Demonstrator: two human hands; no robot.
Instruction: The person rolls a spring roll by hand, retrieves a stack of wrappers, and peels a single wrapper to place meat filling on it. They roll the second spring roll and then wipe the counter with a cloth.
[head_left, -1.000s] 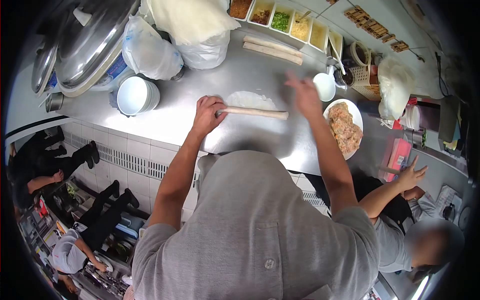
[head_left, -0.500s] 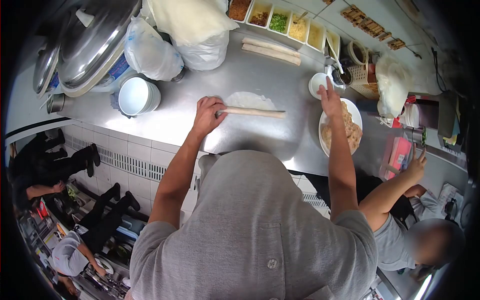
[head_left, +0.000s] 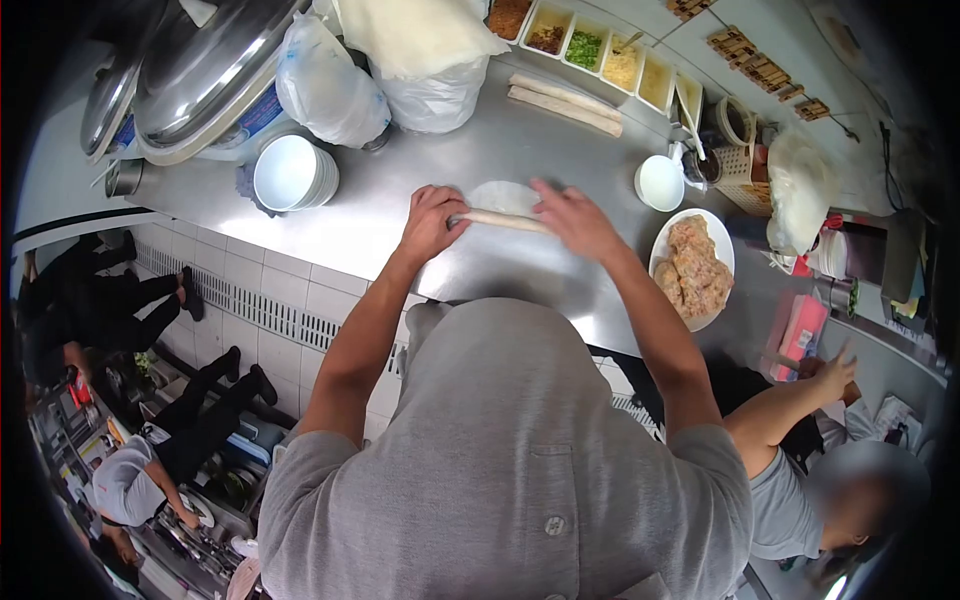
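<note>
Both hands on the rolled wrapper (head_left: 503, 219), which lies across the steel counter (head_left: 420, 190) directly between them. Left hand (head_left: 432, 221) curled over the roll's left end, fingers bent and pressing down; right hand (head_left: 572, 220) laid flatter over the right end, fingers spread, palm down. A free flap of thin wrapper (head_left: 500, 196) shows just beyond the roll, on the far side of the hands. Risk, as judged: uneven pressure from the two hands could skew the roll or split the thin skin, and filling could squeeze out at an end; the flap may crease if it is caught unevenly. Just right of the right hand, a plate of fried pieces (head_left: 694, 268) sits near the counter edge, and a small white bowl (head_left: 660, 182) stands beyond it; a wide sweep of that arm could knock either. Two finished rolls (head_left: 565, 103) lie well beyond the hands. Hidden: the roll's right end under the right hand, its filling, and the near counter edge behind the person's own shoulders. A co-worker's hand (head_left: 826, 375) at lower right is blurred.
</note>
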